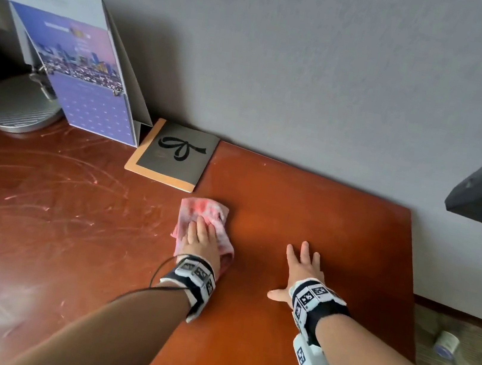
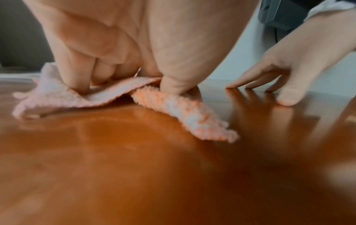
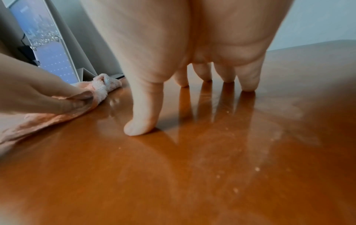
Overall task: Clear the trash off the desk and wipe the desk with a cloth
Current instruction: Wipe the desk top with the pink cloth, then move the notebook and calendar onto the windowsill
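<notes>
1. pink cloth (image 1: 204, 223) flat on the brown desk (image 1: 292, 208), near the middle, a little way from the back wall.
2. left hand (image 1: 201, 239) on top of the cloth, pressing down on its near half.
3. left fingers (image 2: 80, 73) bent down onto the cloth, tips pushed into the fluffy top, thumb pinning a folded edge on the right side; looks like a light hold on the cloth, pressed flat to the desk.
4. more cloth poking out past the fingertips toward the wall, and a rolled bit (image 2: 185, 115) sticking out under the thumb.
5. right hand (image 1: 301, 272) flat on the bare desk, beside the cloth but not touching it.
6. right fingers (image 3: 248, 79) straight and spread, tips on the wood, thumb out to the left; nothing held.
7. small pale crumbs (image 3: 257, 168) on the shiny wood near the right hand.
8. grey notebook with a bow drawing (image 1: 174, 157) at the back of the desk, just behind the cloth.
9. standing calendar (image 1: 84, 74) and a round lamp base (image 1: 16, 108) at the back left.
10. small roll (image 1: 447, 344) down on the floor past the right edge of the desk.
</notes>
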A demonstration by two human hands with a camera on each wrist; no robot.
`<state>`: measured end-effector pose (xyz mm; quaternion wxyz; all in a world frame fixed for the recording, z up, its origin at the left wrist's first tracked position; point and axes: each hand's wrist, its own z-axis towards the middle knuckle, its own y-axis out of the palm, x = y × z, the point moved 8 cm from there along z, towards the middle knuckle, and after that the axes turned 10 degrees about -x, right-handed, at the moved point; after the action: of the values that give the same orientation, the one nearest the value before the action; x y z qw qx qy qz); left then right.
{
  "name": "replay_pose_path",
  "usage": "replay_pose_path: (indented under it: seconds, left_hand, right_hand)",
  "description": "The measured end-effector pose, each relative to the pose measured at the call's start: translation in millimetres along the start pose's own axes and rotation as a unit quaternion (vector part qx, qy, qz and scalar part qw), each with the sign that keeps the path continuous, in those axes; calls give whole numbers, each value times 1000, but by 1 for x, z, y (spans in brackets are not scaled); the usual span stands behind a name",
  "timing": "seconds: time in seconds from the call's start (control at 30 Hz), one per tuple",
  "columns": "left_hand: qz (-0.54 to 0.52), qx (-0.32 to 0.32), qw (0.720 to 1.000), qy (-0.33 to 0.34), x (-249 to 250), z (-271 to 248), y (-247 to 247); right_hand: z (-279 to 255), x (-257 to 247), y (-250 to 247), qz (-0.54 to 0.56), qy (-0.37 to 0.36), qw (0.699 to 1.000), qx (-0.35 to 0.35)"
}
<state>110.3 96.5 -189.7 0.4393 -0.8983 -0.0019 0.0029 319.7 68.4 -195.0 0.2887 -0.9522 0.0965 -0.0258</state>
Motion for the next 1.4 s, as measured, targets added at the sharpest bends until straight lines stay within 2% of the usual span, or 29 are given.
replay_pose_path:
  seconds: [0.17,0.37,0.5,0.63,0.83,1.03,1.2,1.4]
  left_hand:
    - [59,-29,996,63,32,-36,41]
    - [126,-54,982,133,9,-62,83]
    - [103,-41,990,82,-30,-53,61]
    - [52,-49,997,28,-21,-45,53]
    - [48,-66,995,55,9,-54,65]
    - [9,-85,990,110,-15,-72,19]
    - [-90,-12,995,31,-74,-89,-37]
    - [-146,9,989,-8,-143,-73,-69]
  right_hand:
    - [-1,1,-1,-9,-9,1000,11]
    - [-3,2,0,4,-14,999,32]
    - [-8,2,4,18,-15,999,24]
    - [-23,-1,12,28,-18,999,13]
    - [-62,-16,21,86,-66,992,65]
    - [-99,-48,-13,102,-139,977,123]
    - [-125,-97,-34,123,-216,959,137]
    - [-128,-157,-45,182,-243,946,116]
